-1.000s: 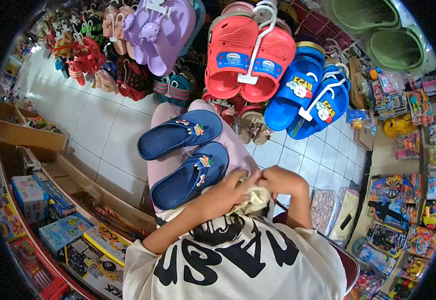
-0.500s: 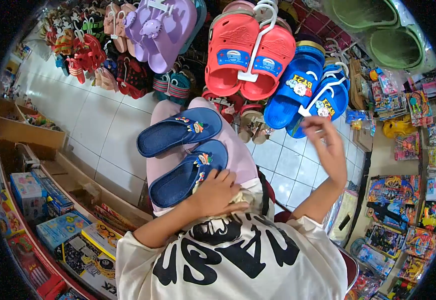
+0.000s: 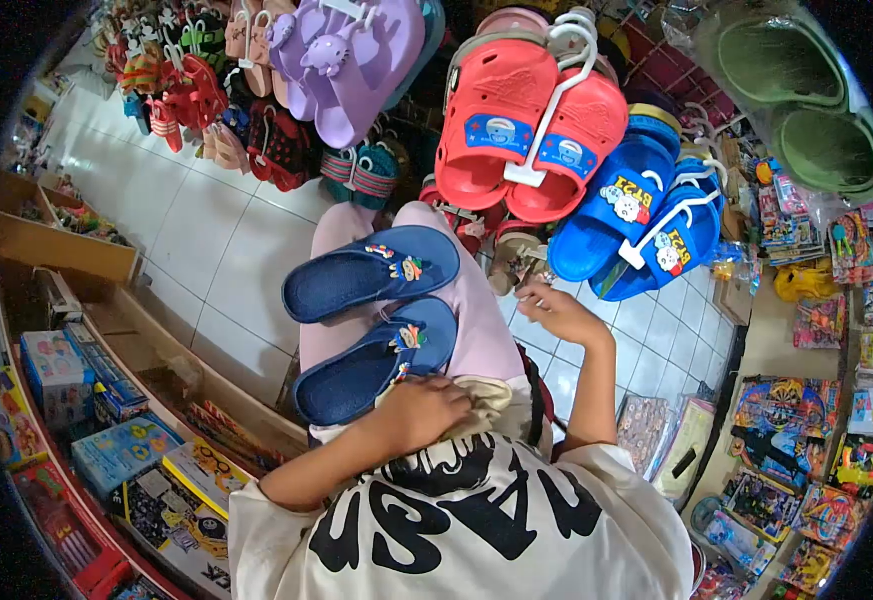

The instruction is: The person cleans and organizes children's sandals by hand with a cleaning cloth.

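Two navy sandals with small cartoon charms on their straps, an upper sandal [image 3: 342, 282] and a lower sandal [image 3: 352, 385], lie side by side across my lap in pink trousers [image 3: 482, 340]. My left hand [image 3: 422, 412] rests beside the lower sandal, over bunched beige cloth [image 3: 487, 398] at my waist, its fingers loosely bent. In the air right of my knee is my right hand [image 3: 562, 315], fingers apart and holding nothing. Just above it hang blue slides [image 3: 597, 215] marked BT21 and red clogs [image 3: 492, 120], each pair on a white hanger.
Lilac sandals [image 3: 357, 75] and other footwear hang along the top. Green shoes [image 3: 782, 65] in plastic are at the upper right. Boxed toys [image 3: 127, 450] fill a shelf at left; packaged toys [image 3: 787, 405] line the right side. White tiles [image 3: 242, 260] cover the floor.
My right hand has moved down and left, away from the blue slides. The view has shifted slightly, and the slides still hang there. My left hand stays near the lower sandal.
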Demonstrator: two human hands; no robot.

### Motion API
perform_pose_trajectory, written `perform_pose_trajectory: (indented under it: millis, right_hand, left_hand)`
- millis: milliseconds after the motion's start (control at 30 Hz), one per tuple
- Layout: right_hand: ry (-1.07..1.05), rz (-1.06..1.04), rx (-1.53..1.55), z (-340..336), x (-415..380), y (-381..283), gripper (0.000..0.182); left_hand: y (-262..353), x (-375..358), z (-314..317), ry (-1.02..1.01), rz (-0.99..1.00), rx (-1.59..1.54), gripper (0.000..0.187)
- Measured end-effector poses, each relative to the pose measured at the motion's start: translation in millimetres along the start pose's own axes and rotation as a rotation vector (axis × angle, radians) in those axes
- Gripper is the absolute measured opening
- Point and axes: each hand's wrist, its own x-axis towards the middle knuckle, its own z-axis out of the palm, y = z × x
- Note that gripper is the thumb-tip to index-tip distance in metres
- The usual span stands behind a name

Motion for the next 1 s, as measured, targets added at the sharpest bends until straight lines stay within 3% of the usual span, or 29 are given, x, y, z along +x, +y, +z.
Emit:
perform_pose_trajectory:
  millis: [133, 233, 367, 433, 467, 500, 567, 667, 733, 867, 933, 1000]
  right_hand:
    - [-0.086, -0.127, -0.069, -3, 5, -47, 0.026]
    - [-0.089, -0.296, -0.095, -12, -5, -83, 0.022]
    - [0.011, -0.442, 0.07, -46, -33, -165, 0.018]
    - [0.298, -0.422, 0.05, -63, -41, -188, 0.014]
    - [0.523, -0.546, -0.007, -71, -36, -190, 0.011]
    - [0.653, -0.536, 0.022, -79, -33, -200, 0.01]
    - [0.598, -0.505, -0.022, -91, -30, -200, 0.009]
    - [0.039, -0.494, -0.043, -67, -14, -172, 0.013]
    - [-0.244, -0.228, 0.063, -29, 19, -121, 0.018]
    - [0.394, -0.117, 0.079, 57, 123, 20, 0.017]
    - [0.57, -0.13, 0.143, 80, 191, 101, 0.032]
    - [0.709, -0.098, -0.03, 81, 210, 93, 0.023]
  left_hand:
    - [10, 5, -25, 0.277, 0.079, -0.071, 0.034]
    - [5, 4, -49, 0.336, 0.092, -0.195, 0.031]
    - [-19, -15, -68, 0.362, -0.059, -0.166, 0.035]
    - [-28, -24, -65, 0.463, -0.115, -0.128, 0.032]
    - [-30, -27, -68, 0.482, -0.139, -0.112, 0.03]
    - [-31, -29, -70, 0.499, -0.164, -0.096, 0.029]
    - [-34, -32, -73, 0.547, -0.189, -0.082, 0.024]
    - [-40, -38, -72, 0.575, -0.252, -0.062, 0.022]
    - [-43, -41, -72, 0.599, -0.306, -0.05, 0.021]
    - [-54, -51, -68, 0.656, -0.342, -0.052, 0.021]
    - [-57, -56, -69, 0.643, -0.374, -0.069, 0.021]
    - [-59, -60, -68, 0.634, -0.398, -0.073, 0.021]
